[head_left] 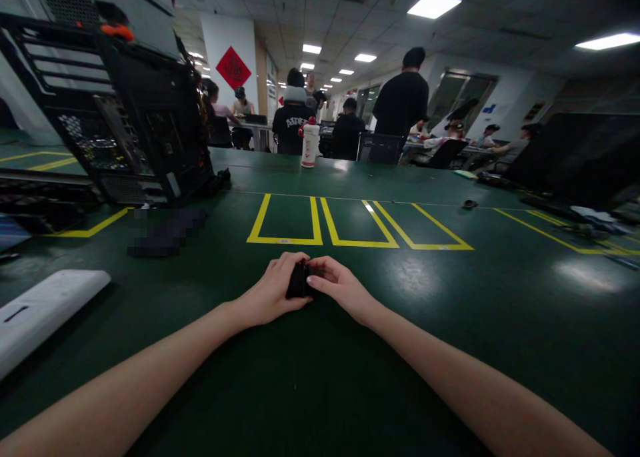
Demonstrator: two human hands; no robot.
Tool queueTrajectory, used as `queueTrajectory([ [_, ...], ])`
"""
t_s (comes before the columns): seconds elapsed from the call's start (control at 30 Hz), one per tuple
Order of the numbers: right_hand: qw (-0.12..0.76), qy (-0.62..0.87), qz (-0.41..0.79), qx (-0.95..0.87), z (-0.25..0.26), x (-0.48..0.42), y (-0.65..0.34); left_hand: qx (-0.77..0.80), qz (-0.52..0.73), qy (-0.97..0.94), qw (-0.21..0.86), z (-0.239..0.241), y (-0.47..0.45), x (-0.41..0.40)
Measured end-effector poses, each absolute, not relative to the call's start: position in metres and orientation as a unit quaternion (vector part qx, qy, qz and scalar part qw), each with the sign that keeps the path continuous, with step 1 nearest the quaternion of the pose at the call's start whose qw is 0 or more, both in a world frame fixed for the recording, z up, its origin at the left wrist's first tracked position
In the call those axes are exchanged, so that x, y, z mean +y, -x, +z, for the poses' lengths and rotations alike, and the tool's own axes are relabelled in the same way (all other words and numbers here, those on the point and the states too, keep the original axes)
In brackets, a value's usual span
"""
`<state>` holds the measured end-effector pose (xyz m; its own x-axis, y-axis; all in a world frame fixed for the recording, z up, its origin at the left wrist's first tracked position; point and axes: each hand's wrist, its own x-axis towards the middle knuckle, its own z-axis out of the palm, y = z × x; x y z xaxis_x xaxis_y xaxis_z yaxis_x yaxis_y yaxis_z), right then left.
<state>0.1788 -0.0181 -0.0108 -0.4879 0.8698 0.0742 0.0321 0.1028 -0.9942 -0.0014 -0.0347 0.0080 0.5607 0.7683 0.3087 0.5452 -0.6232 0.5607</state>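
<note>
Both my hands meet on a small black object (299,282) resting on the green table (450,323), just in front of the yellow marked boxes (285,220). My left hand (273,290) wraps its fingers round the object's left side. My right hand (337,285) pinches its right side with thumb and fingers. Most of the object is hidden between the fingers, so I cannot make out what it is.
An open black computer case (130,110) stands at the back left, with a white panel (40,310) lying at the near left. A white bottle (310,145) stands at the table's far edge. Several people sit and stand at desks beyond. Cables and parts lie at the right.
</note>
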Motion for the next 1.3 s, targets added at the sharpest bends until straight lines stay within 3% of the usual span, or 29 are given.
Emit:
queueTrajectory([
  [0.47, 0.378, 0.311, 0.573, -0.657, -0.006, -0.024, -0.180, 0.380, 0.269, -0.856, 0.223, 0.013, 0.001, -0.037],
  [0.87, 0.405, 0.390, 0.556, -0.612, -0.014, -0.020, -0.181, 0.388, 0.274, -0.858, 0.198, 0.006, 0.002, -0.034],
  [1.3, 0.378, 0.350, 0.620, -0.592, -0.002, -0.024, -0.175, 0.381, 0.270, -0.862, 0.199, 0.006, 0.001, -0.035],
])
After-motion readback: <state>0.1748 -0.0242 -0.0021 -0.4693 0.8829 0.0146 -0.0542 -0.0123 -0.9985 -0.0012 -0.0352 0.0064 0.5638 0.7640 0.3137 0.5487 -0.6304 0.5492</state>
